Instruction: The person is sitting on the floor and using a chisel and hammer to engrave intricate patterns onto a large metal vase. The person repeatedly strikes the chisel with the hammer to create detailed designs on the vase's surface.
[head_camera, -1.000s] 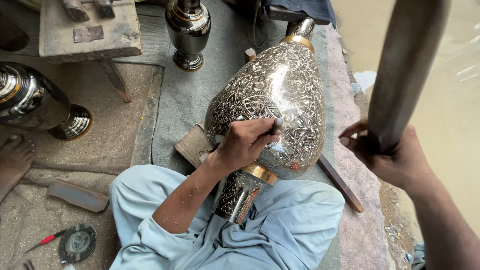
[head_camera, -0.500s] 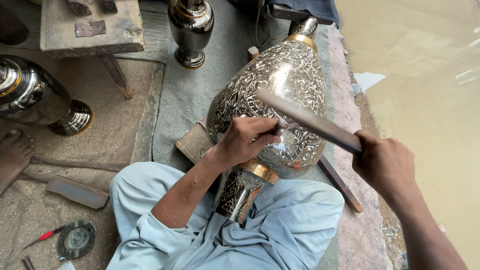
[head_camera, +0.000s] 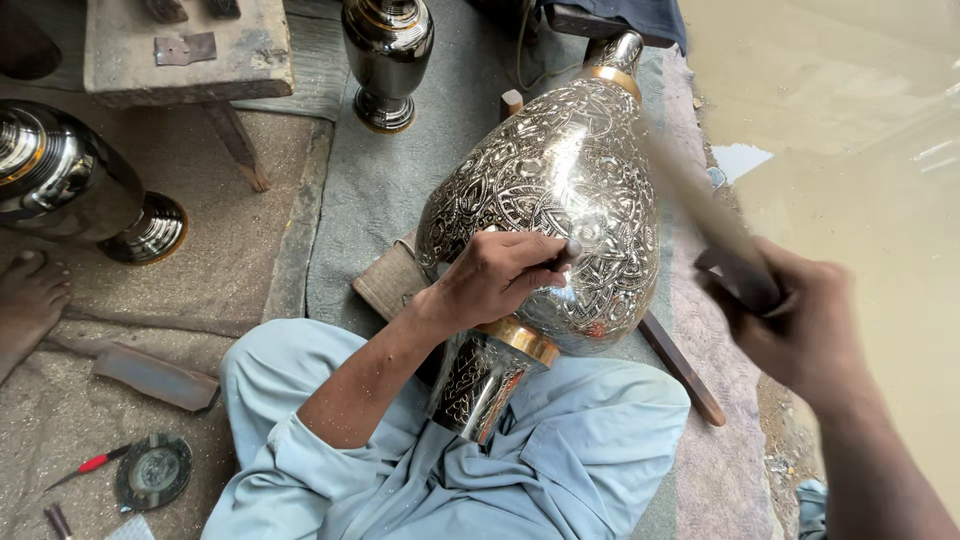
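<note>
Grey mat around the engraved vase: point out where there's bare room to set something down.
Bare grey mat lies between the small dark vase and the engraved vase. The brown cloth below the wooden stool is bare too. It is crowded at the lap, where the left hand and right hand work.

A single head-worn camera looks steeply down and slightly forward from close above the seated person's lap. The large engraved silver metal vase fills the centre, its neck pointing toward twelve o'clock. The left hand lies centrally, the right hand at four o'clock.
</note>
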